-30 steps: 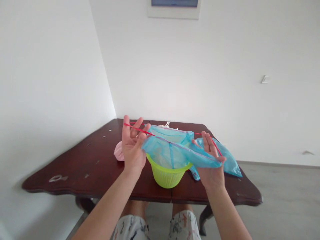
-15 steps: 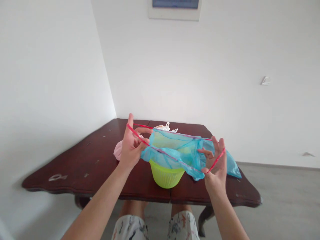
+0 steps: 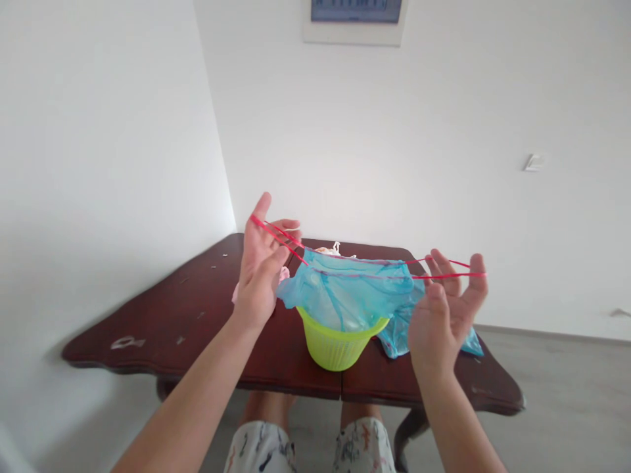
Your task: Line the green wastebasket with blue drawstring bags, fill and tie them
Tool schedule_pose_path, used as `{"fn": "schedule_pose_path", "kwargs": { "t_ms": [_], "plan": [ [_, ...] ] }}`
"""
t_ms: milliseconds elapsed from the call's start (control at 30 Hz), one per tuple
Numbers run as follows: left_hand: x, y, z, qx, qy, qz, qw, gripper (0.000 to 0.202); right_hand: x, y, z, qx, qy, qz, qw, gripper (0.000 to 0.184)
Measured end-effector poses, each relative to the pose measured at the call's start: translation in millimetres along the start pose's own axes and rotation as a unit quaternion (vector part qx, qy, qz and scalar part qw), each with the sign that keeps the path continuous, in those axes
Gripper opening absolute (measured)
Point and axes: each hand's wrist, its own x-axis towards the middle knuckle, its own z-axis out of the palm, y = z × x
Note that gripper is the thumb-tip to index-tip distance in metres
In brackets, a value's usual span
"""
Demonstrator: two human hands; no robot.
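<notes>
A thin blue plastic bag point(image 3: 352, 295) with a red drawstring point(image 3: 441, 270) hangs stretched over a lime green plastic basket point(image 3: 335, 345) on the dark wooden table point(image 3: 207, 315). My left hand point(image 3: 263, 263) is raised, fingers partly spread, with the red string looped round the thumb and fingers. My right hand point(image 3: 446, 315) is up at the right, fingers curled with the other loop of string hooked over them. Both hands pull the bag's mouth apart above the basket.
A pink crumpled thing point(image 3: 236, 292) lies on the table behind my left hand, and a white crumpled bag point(image 3: 330, 249) shows past the blue one. White walls close in left and behind, with a framed picture point(image 3: 355, 20) and a wall switch point(image 3: 534, 161). Grey floor lies to the right.
Both hands have risen and moved farther apart, drawing the red string taut. The bag's mouth has lifted higher above the basket, and the view has shifted slightly.
</notes>
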Motion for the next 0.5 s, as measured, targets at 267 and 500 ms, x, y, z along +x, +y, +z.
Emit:
{"fn": "schedule_pose_path", "kwargs": {
  "t_ms": [267, 500],
  "plan": [
    [22.6, 21.5, 65.0, 0.135, -0.245, -0.129, 0.951, 0.128, 34.4, -18.3, 44.7, -0.049, -0.234, -0.120, 0.964, 0.063],
    [31.0, -0.9, 59.1, 0.220, -0.344, -0.096, 0.908, 0.065, 33.1, -14.6, 43.2, -0.096, -0.418, -0.155, 0.890, 0.048]
  ]
}}
